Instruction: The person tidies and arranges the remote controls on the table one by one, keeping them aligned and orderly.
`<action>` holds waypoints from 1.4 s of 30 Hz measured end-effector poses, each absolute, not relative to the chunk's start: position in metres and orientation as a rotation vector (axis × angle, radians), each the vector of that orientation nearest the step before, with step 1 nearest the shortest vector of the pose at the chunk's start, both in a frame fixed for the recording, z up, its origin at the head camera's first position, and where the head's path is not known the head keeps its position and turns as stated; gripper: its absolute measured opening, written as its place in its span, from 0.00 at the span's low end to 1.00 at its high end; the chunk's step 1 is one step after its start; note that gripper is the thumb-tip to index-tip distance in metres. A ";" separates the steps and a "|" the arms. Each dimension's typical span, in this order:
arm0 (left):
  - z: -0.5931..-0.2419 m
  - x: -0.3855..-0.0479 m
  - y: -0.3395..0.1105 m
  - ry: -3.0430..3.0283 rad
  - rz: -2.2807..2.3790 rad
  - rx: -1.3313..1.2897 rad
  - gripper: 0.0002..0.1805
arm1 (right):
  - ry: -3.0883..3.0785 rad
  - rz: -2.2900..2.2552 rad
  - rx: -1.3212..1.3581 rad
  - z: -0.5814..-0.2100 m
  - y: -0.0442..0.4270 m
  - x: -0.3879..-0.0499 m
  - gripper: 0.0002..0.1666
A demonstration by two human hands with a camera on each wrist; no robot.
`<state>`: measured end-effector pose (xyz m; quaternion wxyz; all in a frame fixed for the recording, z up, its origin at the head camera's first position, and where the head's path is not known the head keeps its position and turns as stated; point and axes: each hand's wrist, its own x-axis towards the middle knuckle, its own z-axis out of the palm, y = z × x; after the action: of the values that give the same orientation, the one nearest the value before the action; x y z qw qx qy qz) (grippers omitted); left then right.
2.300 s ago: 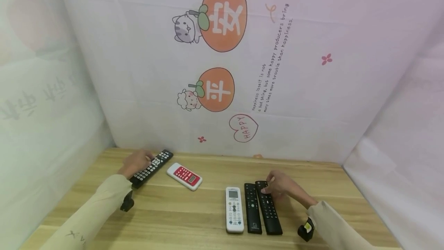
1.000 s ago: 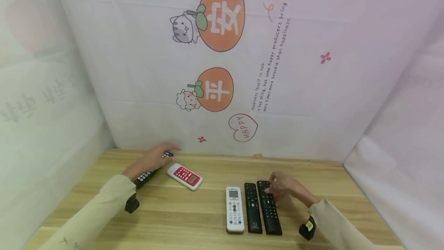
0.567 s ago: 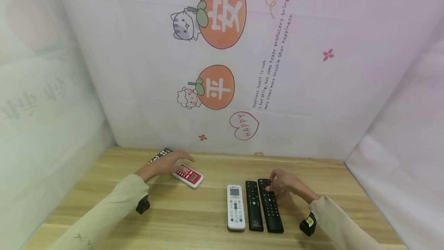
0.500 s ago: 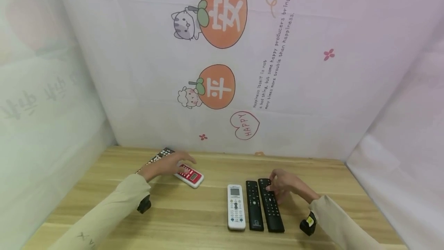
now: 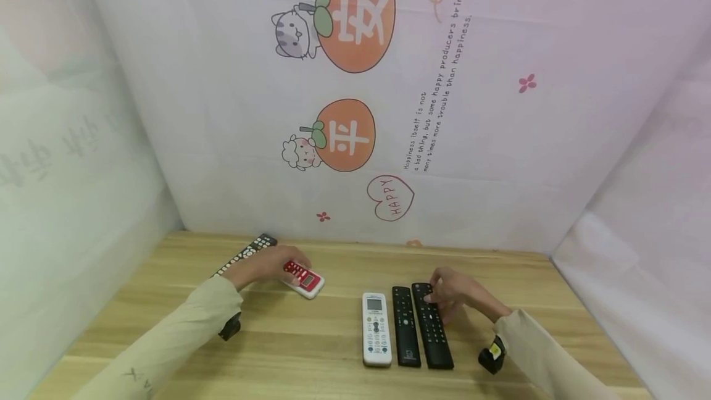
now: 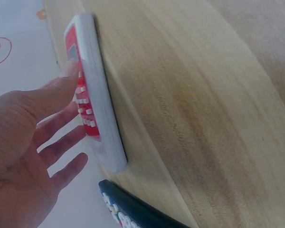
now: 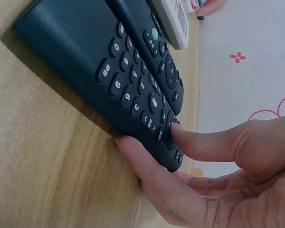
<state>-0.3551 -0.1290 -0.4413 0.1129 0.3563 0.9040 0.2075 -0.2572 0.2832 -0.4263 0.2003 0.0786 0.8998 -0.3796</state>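
At the left back of the table, my left hand (image 5: 269, 264) has its thumb on the face of a small white remote control with a red keypad (image 5: 307, 281). In the left wrist view, the other fingers of the left hand (image 6: 28, 137) lie past that remote's (image 6: 102, 95) far side. Farther right, my right hand (image 5: 458, 294) pinches the top end of a black remote control (image 5: 436, 338). The right wrist view shows the thumb of the right hand (image 7: 218, 175) on the buttons of this black remote (image 7: 85, 61) and fingers along its edge.
Left of the held black remote lie a second black remote (image 5: 407, 338) and a white remote with a display (image 5: 376, 338), side by side. Another black remote (image 5: 244, 253) lies slanted behind my left wrist. Printed cloth walls (image 5: 472, 110) enclose the wooden table (image 5: 300, 350).
My left hand has left the slanted black remote and moved right onto the red-and-white remote, its fingers closing in. My right hand stays at its black remote, which shifted slightly.
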 end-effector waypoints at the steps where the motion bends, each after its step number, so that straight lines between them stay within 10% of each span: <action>1: -0.442 -0.355 -0.129 2.652 0.607 1.047 0.23 | 2.515 -1.060 0.228 -0.426 0.283 -0.257 0.20; 42: -0.428 -0.346 -0.141 2.455 0.905 0.622 0.14 | 2.497 -1.062 0.206 -0.425 0.284 -0.260 0.18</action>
<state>-0.3465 -0.1413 -0.4278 0.2241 0.2254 0.8897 0.3279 -0.2599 0.2843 -0.4255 0.2087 0.0741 0.8973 -0.3818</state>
